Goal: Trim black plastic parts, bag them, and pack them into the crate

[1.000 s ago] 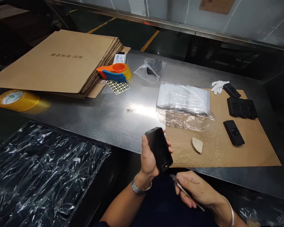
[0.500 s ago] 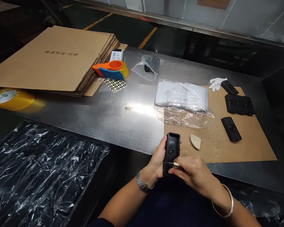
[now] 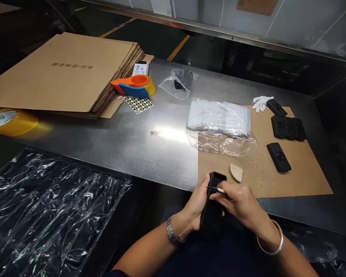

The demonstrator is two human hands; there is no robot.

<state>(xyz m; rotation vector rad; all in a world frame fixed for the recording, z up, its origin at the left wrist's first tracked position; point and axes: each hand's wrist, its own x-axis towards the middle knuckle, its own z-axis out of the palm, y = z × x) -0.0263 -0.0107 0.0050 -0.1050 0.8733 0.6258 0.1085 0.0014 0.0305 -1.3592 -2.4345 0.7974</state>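
Observation:
My left hand (image 3: 196, 204) is wrapped round a black rectangular housing (image 3: 209, 211), hollow side facing up, held tilted in front of the table's near edge. Between the fingertips of my right hand (image 3: 238, 198) is a thin tool (image 3: 221, 191) with a pale section; its dark tip reaches over the upper part of the housing. Just beyond my hands, a pale wedge-shaped piece (image 3: 235, 173) lies on the cardboard sheet (image 3: 302, 173). One similar black part (image 3: 279, 157) rests on its own to the right of it.
More black parts (image 3: 288, 127) and a white glove (image 3: 261, 103) are at the right. Clear plastic bags (image 3: 220, 115) lie mid-table. Further left are a sticker sheet (image 3: 138, 104), tape dispenser (image 3: 134, 85), bagged black part (image 3: 184, 80), cardboard stack (image 3: 63, 77) and yellow tape roll (image 3: 14, 122).
The housing has moved slightly down and right and turned, so less of its inside shows. My right hand and the tool have shifted toward its upper end.

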